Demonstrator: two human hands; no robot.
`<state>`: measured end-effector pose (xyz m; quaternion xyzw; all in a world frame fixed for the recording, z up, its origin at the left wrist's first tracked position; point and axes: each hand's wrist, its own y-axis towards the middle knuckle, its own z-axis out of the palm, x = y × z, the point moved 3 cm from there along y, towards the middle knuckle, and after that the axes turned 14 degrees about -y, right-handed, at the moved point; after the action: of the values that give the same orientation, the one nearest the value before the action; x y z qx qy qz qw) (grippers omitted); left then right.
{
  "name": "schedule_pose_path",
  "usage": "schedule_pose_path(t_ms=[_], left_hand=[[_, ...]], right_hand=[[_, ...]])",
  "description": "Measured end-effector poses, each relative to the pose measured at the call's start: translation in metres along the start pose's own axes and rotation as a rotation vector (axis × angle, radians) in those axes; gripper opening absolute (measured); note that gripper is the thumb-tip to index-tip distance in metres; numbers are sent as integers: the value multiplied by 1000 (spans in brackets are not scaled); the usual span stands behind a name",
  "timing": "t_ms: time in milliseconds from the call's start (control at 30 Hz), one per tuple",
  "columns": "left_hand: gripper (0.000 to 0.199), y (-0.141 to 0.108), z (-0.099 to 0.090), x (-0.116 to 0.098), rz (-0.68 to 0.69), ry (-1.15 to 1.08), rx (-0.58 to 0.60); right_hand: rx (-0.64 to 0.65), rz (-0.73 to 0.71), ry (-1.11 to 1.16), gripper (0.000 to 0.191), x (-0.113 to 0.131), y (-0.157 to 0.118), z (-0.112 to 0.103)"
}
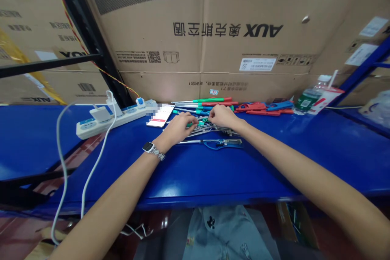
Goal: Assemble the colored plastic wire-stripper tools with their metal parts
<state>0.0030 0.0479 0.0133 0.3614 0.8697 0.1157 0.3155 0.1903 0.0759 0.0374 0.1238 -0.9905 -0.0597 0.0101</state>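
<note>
My left hand (179, 128), with a watch (149, 147) at its wrist, is closed in a pinch. A small green part (201, 122) lies by its fingertips, and I cannot tell what it grips. Opposite it, the fingers of my right hand (224, 116) are pressed together over the pile, and what they hold is hidden. Below the hands spread several thin metal rods (199, 131). Nearest me lies a long-necked lighter with a blue, open handle frame (213, 144). Behind the hands are more long-necked pieces with green and red handles (210, 100).
Red and blue plastic handle shells (256, 107) are heaped right of the hands, near a bottle (306, 100) and a cup (327, 99). On the left are a phone (161, 115) and a white power strip (126, 114) with hanging cables. Large cardboard boxes (152, 12) back the blue table (195, 174).
</note>
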Motion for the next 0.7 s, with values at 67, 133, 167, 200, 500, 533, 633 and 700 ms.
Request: schedule_pose_path(t_ms=[67,133,167,200,500,533,633,700], left_hand=[[16,0,-1,-1,28,-20,-25],[17,0,-2,-4,56,-52,-44],[17,0,-2,-6,66,-68,-57],[17,0,-2,-7,72,-82,-67],[16,2,6,-10,44,-39,-10],[16,2,6,-10,35,-32,-4],[16,1,6,-8,26,-20,8],[16,1,5,-8,24,-19,11]], right_hand=[[7,10,55,14,-9,0,-2],[14,1,188,14,-19,-1,-4],[16,-8,273,14,-24,-3,-4],[16,-17,352,14,-27,-5,-4],[-90,-112,-61,16,-1,-25,1],[-94,-116,-129,17,3,-25,1],[-85,-86,-215,22,7,-23,1],[-75,-72,-197,21,8,-21,2]])
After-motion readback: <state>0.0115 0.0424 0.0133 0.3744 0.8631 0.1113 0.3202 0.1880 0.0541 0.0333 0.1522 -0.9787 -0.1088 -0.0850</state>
